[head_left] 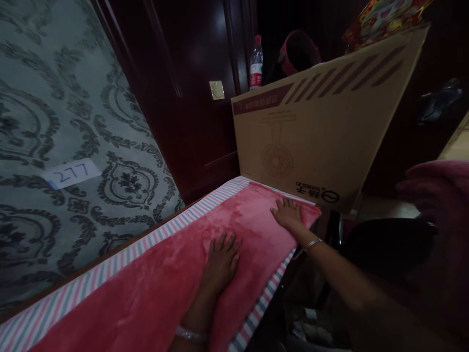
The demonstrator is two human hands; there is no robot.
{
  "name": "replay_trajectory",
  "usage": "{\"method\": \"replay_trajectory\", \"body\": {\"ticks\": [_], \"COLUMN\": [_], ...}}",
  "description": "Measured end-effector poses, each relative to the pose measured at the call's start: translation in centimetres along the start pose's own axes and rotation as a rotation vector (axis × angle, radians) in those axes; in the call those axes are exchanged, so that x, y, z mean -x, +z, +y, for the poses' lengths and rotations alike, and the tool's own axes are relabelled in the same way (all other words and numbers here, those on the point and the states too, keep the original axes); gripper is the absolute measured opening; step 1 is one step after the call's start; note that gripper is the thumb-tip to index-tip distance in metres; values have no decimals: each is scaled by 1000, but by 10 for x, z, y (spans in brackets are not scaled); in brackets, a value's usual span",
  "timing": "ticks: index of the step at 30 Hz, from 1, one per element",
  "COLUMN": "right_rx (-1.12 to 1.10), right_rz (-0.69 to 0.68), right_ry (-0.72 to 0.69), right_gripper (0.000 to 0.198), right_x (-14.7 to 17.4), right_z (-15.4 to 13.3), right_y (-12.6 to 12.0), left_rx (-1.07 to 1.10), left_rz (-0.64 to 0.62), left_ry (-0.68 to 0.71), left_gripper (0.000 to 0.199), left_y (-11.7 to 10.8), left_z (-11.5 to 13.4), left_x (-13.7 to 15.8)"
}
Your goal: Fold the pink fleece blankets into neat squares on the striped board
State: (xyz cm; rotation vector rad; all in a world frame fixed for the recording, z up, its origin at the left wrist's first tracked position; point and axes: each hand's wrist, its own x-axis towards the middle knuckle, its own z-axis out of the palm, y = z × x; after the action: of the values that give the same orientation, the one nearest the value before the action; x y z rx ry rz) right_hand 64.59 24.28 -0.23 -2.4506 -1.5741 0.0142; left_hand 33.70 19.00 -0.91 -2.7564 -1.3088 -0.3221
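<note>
Pink blanket [154, 278] lies spread over a striped sheet [120, 262]. Our left hand [221, 261], nearer, rests on it, fingers splayed; our right hand [288, 214], fingers also wide, rests near its far end. Beyond, we see a cardboard box [326, 127]; behind that, dimly, perhaps a pink-rimmed container [287, 59].

A home is showing: damask wallpaper [128, 181] is rising left of the Yangzi carton [322, 132], a plush blanket [146, 288] lying before it.

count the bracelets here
2: a thick pale bracelet on the wrist of the left hand, and a thin silvery bracelet on the wrist of the right hand. Both hands lie on the pink plush blanket. Shadows may hide others.
</note>
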Motion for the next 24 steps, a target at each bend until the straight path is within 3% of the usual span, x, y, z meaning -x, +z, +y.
{"method": "replay_trajectory", "body": {"ticks": [3, 6, 8, 10, 13, 17, 20, 24], "right_rx": [-12, -74, -90, -71, -11, 27, 29, 21], "right_rz": [5, -38, -98, -133, -123, -84, -61, -52], "right_ry": [-23, -250, -322, -277, -127, 23, 28, 82], "right_gripper": [58, 59, 61, 63, 64, 63, 62, 59], "right_x": [8, 18, 19, 14, 6, 6, 11, 19], "right_z": [-24, -57, -62, -45, 4, 54, 63, 52], "right_y": [-5, -1, 2, 2, -4, -11, -11, -13], "left_rx": [42, 63, 67, 59, 42, 90, 134, 230], "left_rz": [27, 27, -39, -117, -176, -276, -347, -382], "left_ry": [38, 44, 41, 30, 0, 68, 147, 238], "left_gripper": [52, 60, 62, 61, 59, 64, 71, 74], "left_y": [4, 2, -2, -9, -17, -24, -29, -42], "left_z": [-3, -4, -3, -2, 4, 31, 58, 80], "left_x": [-2, -1, -1, -3, -8, 1, 27, 76]}}
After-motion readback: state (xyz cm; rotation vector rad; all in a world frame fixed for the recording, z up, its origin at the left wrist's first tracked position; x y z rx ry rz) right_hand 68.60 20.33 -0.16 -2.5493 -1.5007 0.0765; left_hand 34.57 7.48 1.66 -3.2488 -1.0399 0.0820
